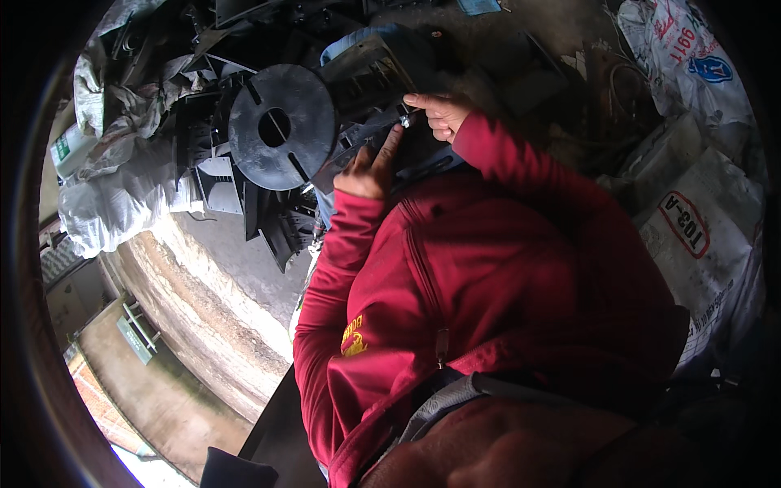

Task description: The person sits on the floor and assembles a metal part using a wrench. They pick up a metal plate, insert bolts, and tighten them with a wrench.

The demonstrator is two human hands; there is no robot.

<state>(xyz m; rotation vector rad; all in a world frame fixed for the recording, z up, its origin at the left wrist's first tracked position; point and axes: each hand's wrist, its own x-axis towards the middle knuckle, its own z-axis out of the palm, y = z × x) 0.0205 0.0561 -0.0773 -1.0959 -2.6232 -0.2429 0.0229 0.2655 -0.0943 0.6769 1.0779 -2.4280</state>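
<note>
My left hand (pixel 368 172) is bent with its index finger stretched up to a small shiny metal piece (pixel 404 120). Across from it, my right hand (pixel 443 114) has its index finger pointing left just above that piece, the other fingers curled in. A dark part (pixel 355 140) lies beside my left hand, in front of my body; its shape is lost in shadow. What either hand's curled fingers grip is hidden. To the left of my hands is a round dark grey disc (pixel 301 106) with a centre hole and two slots.
Dark angular plastic parts (pixel 281 236) are piled around and behind the disc. A clear plastic bag (pixel 122 195) sits at the left. White printed sacks (pixel 700 211) stand along the right. A black slotted piece (pixel 366 73) lies beyond my hands.
</note>
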